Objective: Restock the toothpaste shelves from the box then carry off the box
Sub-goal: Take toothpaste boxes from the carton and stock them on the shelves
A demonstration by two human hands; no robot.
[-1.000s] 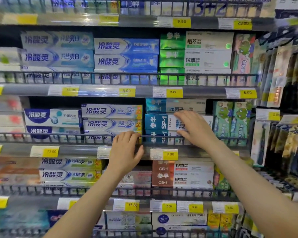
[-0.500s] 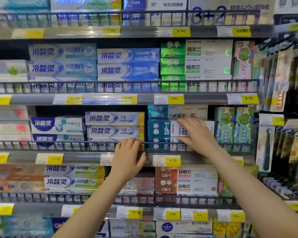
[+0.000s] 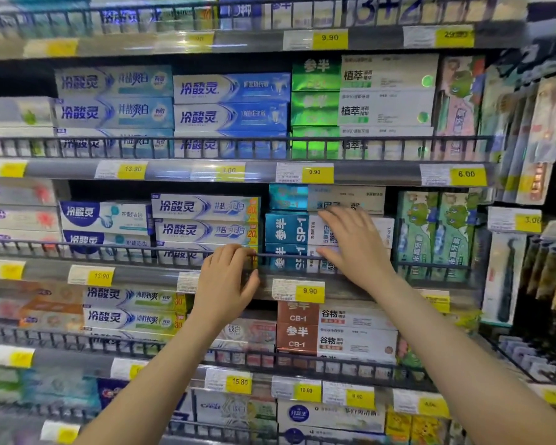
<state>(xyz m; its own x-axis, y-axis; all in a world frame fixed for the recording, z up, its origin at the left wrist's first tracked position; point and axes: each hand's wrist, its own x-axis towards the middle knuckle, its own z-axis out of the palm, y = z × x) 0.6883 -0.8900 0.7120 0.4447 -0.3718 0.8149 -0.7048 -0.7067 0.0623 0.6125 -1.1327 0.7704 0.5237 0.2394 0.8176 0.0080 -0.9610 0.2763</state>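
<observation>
Toothpaste shelves fill the view. On the middle shelf stands a stack of teal and white SP-1 toothpaste boxes [image 3: 286, 231]. My right hand [image 3: 355, 248] lies flat against the front of that stack, fingers spread, holding nothing. My left hand [image 3: 227, 279] curls over the wire rail [image 3: 109, 248] at the shelf's front edge, just left of the stack. Beside it sit white and blue toothpaste boxes [image 3: 206, 220]. The restocking box is out of view.
Green and white boxes [image 3: 363, 101] fill the shelf above, brown CB-1 boxes [image 3: 297, 329] the shelf below. Children's green frog packs [image 3: 437, 232] stand right of the SP-1 stack. Toothbrushes [image 3: 546, 133] hang on a rack at far right. Yellow price tags [image 3: 310, 290] line every shelf edge.
The view has tilted up slightly, so the shelves sit lower in frame. Both hands stay at the same spots, the right on the SP-1 stack, the left on the rail.
</observation>
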